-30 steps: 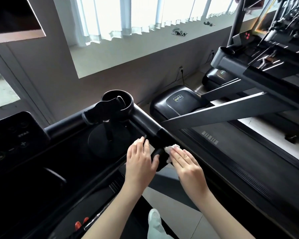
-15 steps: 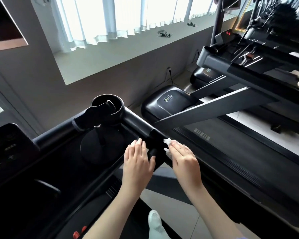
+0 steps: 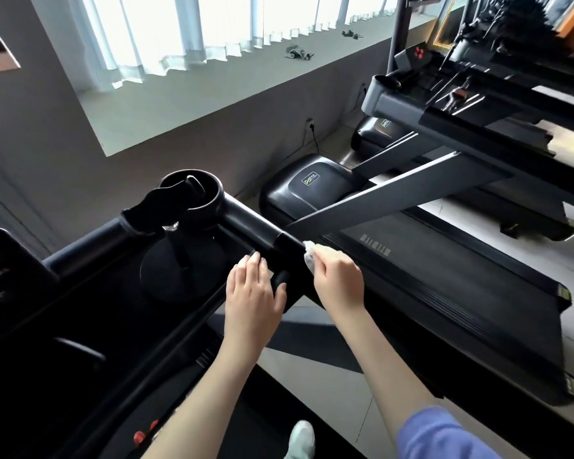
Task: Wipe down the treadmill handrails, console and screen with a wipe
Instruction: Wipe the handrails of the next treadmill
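Head camera: our right hand (image 3: 339,279) bunches the white wipe (image 3: 309,256) in curled fingers against the black handrail's (image 3: 262,231) outer side, while our left hand (image 3: 253,294) rests flat, fingers straight, just beside it.

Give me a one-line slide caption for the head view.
Right hand holds a white wipe against the black treadmill handrail while the left hand rests alongside.
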A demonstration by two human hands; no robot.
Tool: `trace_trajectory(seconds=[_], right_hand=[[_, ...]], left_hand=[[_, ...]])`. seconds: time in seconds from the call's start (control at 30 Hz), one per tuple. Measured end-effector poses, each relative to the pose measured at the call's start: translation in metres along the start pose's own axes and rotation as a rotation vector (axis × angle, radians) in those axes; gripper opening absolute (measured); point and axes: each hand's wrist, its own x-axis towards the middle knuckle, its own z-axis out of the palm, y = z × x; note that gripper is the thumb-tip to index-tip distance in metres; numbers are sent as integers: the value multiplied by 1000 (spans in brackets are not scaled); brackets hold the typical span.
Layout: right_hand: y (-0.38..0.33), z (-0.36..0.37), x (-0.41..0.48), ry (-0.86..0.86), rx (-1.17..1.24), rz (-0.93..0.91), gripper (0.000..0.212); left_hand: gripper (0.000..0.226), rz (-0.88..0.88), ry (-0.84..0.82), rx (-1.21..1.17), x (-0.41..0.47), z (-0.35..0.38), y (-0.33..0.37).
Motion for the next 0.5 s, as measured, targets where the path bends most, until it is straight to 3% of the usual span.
trace_trajectory(seconds=[0.1, 0.23, 0.33, 0.5], right_hand=[[-2, 5, 12, -122, 65, 47, 25], [20, -8, -10, 25, 4, -63, 23], [24, -6, -18, 108, -74, -112, 34], [6, 14, -4, 157, -90, -227, 37]], left_hand=[[63, -5, -6, 6, -1, 2, 0], [62, -4, -12, 9, -3, 1, 1], [62, -9, -16, 33, -2, 1, 1], [63, -24, -30, 43, -1, 0, 1]])
